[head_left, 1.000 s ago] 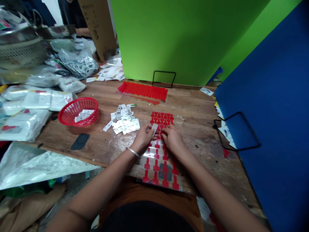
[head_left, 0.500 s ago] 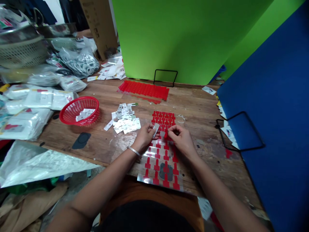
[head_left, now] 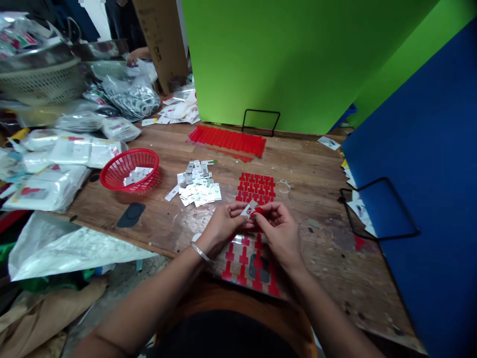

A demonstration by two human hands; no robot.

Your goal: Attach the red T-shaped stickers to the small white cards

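At the near side of the desk (head_left: pixel 316 169), the right hand (head_left: pixel 286 236) has just closed in on the left hand (head_left: pixel 222 223). Its pinched red piece (head_left: pixel 257 212) now meets the small card (head_left: pixel 246 211) pinched in the left. Both grips narrow, above the cutout sheet (head_left: pixel 243 256).

Your right hand (head_left: pixel 283 232) hid part of the red piece (head_left: pixel 257 212); its contact with the small card (head_left: pixel 246 212) was unclear. Card print too small to read. Your left hand (head_left: pixel 222 222) and right covered middle rows of the clear sheet (head_left: pixel 236 263). White basket (head_left: pixel 44 83) blurred, cut by the left edge. Co-worker (head_left: pixel 124 22) partly behind the cardboard box (head_left: pixel 164 44), head cropped above. Blue panel (head_left: pixel 428 139) ran off right.
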